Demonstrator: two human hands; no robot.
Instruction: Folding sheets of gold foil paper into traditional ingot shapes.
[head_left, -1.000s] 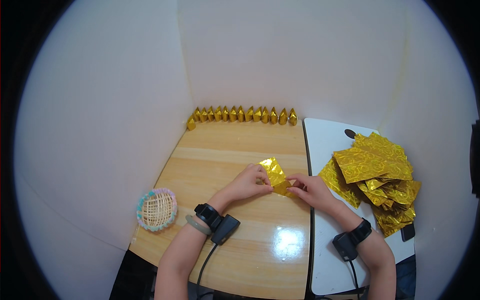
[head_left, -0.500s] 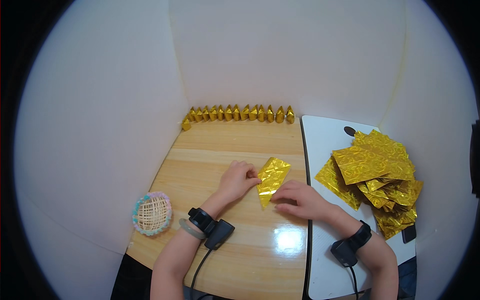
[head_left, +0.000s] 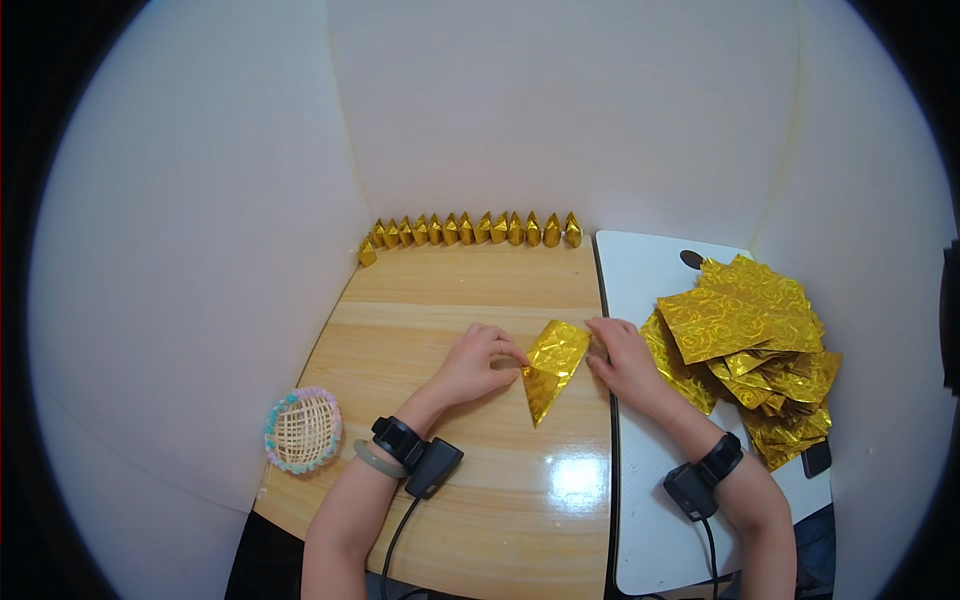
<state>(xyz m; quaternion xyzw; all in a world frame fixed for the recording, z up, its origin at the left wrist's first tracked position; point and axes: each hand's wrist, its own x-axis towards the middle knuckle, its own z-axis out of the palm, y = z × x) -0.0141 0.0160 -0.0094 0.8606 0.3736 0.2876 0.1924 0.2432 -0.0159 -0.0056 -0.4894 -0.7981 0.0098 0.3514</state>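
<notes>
A sheet of shiny gold foil paper [head_left: 557, 358], folded to a downward point, lies between my hands on the wooden tabletop. My left hand [head_left: 478, 365] pinches its left edge between thumb and fingertips. Close by the sheet's upper right corner is my right hand [head_left: 628, 368], its thumb and fingers apart; whether a fingertip touches the foil is hard to see. Along the back of the table stands a row of several small folded gold foil pieces [head_left: 466, 229].
On the white board [head_left: 680, 540] to the right is a loose pile of gold foil sheets [head_left: 745, 325], with a dark phone-like object [head_left: 817, 460] beside it. A small woven basket [head_left: 304, 430] with a pastel rim stands at the left. Pale panels [head_left: 560, 110] enclose the table.
My right hand has moved from the sheet's lower right side up to its upper right corner. The sheet's lower part now lies in a sharper point. My left hand stays at the left edge.
</notes>
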